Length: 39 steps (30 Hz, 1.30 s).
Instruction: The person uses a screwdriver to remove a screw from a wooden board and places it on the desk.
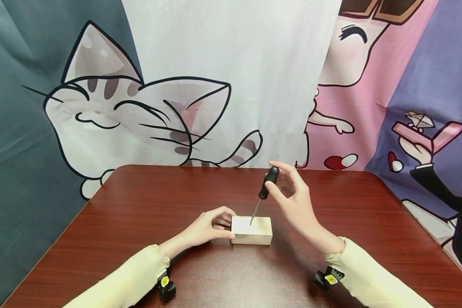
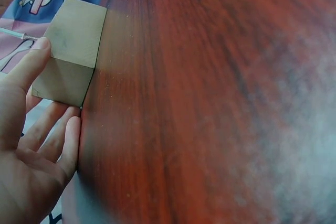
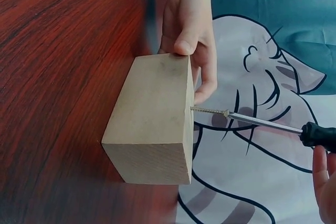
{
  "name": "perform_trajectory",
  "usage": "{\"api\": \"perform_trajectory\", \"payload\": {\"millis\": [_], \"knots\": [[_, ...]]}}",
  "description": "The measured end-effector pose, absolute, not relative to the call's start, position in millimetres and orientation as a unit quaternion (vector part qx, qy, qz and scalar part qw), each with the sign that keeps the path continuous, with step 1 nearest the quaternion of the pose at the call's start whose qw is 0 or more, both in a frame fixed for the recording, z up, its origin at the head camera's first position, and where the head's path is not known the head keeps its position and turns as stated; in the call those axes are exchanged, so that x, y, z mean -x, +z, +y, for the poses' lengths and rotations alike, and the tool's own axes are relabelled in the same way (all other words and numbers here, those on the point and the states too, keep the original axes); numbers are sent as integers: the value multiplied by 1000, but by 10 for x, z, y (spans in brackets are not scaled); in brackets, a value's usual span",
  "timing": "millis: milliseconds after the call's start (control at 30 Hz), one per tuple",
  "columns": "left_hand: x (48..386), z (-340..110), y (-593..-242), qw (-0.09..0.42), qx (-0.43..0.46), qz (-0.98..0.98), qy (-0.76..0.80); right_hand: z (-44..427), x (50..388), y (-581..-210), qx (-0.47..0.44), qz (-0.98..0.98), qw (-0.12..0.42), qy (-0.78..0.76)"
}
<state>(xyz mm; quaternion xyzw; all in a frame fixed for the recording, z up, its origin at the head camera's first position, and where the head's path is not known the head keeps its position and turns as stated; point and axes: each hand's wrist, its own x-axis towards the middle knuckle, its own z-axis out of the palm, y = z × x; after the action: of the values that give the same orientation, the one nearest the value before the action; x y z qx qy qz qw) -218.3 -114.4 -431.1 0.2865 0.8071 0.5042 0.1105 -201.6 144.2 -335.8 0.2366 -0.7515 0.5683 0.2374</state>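
Note:
A pale wooden block (image 1: 251, 238) lies on the table in the head view. My left hand (image 1: 211, 225) grips its left end between thumb and fingers. From the block's top face rises a brass-coloured screw (image 3: 210, 110), only partly sunk in the wood. The screwdriver (image 1: 269, 183) stands on the screw's head, leaning slightly right, its metal shaft (image 3: 265, 123) in line with the screw. Thumb and fingers of my right hand (image 1: 295, 199) hold its black handle (image 3: 318, 135). In the left wrist view, the thumb (image 2: 32, 64) presses on the block's edge.
The reddish-brown wooden table (image 1: 138, 205) spreads around the block on all sides. Behind its far edge hangs a cloth backdrop (image 1: 231, 42) with cartoon figures. A small black camera is strapped at each wrist, over cream sleeves (image 1: 123, 278).

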Motion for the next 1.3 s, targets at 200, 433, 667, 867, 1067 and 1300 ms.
{"api": "perform_trajectory", "payload": {"millis": [200, 433, 667, 867, 1067, 1300], "knots": [[2187, -1144, -4323, 114, -285, 805, 507, 1449, 2025, -3354, -231, -748, 241, 574], [2178, -1139, -4302, 113, -285, 806, 507, 1465, 2018, -3342, -227, -746, 242, 577], [2181, -1138, -4305, 111, -286, 808, 503, 1503, 2028, -3353, -215, -741, 246, 587], [2186, -1139, -4307, 113, -286, 807, 504, 1566, 2018, -3373, -223, -737, 242, 590], [2185, -1138, -4306, 113, -286, 807, 504, 1647, 2018, -3403, -228, -728, 228, 605], [2179, -1132, -4297, 111, -287, 803, 510, 1758, 2005, -3447, -203, -737, 211, 608]]}}
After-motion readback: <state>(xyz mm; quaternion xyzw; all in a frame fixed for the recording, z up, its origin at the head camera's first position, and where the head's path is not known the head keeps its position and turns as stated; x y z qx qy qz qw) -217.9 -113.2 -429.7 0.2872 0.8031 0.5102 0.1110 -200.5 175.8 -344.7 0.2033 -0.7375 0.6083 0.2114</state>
